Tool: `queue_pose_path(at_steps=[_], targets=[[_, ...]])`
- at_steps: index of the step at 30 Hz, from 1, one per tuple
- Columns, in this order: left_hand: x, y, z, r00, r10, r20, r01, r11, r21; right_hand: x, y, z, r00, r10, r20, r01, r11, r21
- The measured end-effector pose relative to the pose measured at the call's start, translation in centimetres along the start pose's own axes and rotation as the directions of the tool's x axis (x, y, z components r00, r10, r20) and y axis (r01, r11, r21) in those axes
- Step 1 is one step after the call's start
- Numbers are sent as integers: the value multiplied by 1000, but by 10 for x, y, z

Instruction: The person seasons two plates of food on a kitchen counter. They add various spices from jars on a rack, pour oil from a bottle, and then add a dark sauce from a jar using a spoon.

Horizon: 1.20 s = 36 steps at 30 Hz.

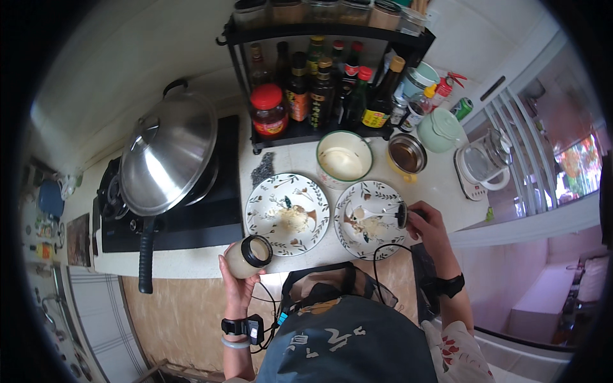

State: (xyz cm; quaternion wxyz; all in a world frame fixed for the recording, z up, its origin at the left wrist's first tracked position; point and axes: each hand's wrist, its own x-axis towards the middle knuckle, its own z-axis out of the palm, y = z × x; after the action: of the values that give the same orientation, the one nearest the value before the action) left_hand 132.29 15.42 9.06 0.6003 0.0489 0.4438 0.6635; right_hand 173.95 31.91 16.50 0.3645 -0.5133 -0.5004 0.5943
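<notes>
My left hand (239, 286) is wrapped around a clear jar (243, 258) with a black rim, tilted at the counter's front edge. Pale contents show through its open mouth. Between the fingers of my right hand (427, 224) is a black jar lid (402, 215). A white spoon (376, 213), seemingly attached to that lid, extends left above the right patterned plate (346, 198), with pale powder in its bowl. Chopped pale food (371, 229) lies on this plate. More chopped pale food (294, 219) is heaped on the left patterned plate (261, 191).
Left stands a lidded wok (167, 153) on the black cooktop (210, 230), its handle (146, 258) jutting past the counter. Behind the plates are an enamel pot (345, 160), a yellow cup (407, 155) and a rack (330, 31) of bottles. A glass kettle (483, 160) stands right.
</notes>
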Motion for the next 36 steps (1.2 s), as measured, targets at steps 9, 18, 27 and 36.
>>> queue_pose_path(at_steps=[9,18,27,36], targets=[[11,-3,45,997,-66,43,61,993,104,-31,33,-41,979,96,-178,-96,995,11],[17,-15,59,986,-127,106,115,986,120,-33,57,-52,973,119,-200,-110,992,56],[19,-35,79,966,-176,191,149,978,149,-20,24,1,998,43,40,-46,995,87],[12,-23,54,990,-49,132,39,996,76,22,4,84,959,-83,269,24,976,215]])
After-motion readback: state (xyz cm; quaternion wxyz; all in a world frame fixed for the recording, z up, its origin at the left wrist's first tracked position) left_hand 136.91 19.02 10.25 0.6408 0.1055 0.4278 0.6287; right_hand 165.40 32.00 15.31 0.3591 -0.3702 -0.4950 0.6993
